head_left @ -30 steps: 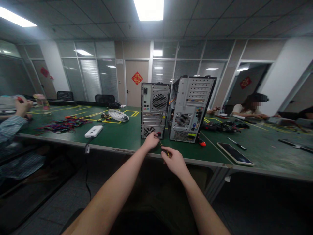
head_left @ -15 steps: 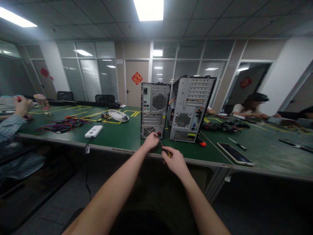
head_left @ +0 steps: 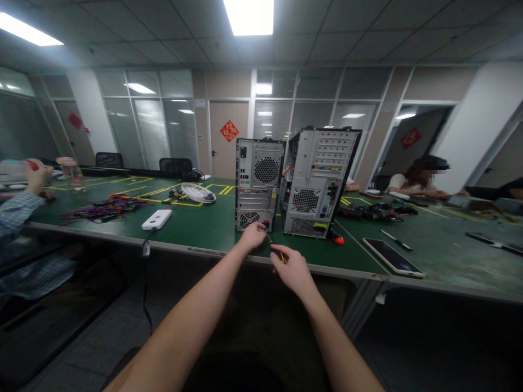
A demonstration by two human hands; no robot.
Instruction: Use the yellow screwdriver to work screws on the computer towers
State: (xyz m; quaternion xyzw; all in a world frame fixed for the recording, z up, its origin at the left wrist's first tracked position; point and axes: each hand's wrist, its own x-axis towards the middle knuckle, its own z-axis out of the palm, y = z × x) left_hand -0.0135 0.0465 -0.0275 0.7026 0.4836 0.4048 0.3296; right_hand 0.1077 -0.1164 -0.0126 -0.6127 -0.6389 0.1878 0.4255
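Two computer cases stand upright on the green table, their rear panels toward me: a smaller one (head_left: pixel 256 179) on the left and a larger one (head_left: pixel 316 182) on the right. My right hand (head_left: pixel 291 265) grips the yellow-and-black handle of a screwdriver (head_left: pixel 281 256), whose thin shaft points up and left to the smaller case's lower right corner. At that corner is my left hand (head_left: pixel 253 236), its fingers closed by the shaft's tip. Whatever its fingertips pinch is too small to make out.
On the green table (head_left: pixel 212 235) lie a white power bank (head_left: pixel 157 219) with a cable, tangled wires (head_left: pixel 108 208), a white oval basket (head_left: pixel 198 193), a phone (head_left: pixel 393 257) and a pen (head_left: pixel 396 239). People sit at both sides.
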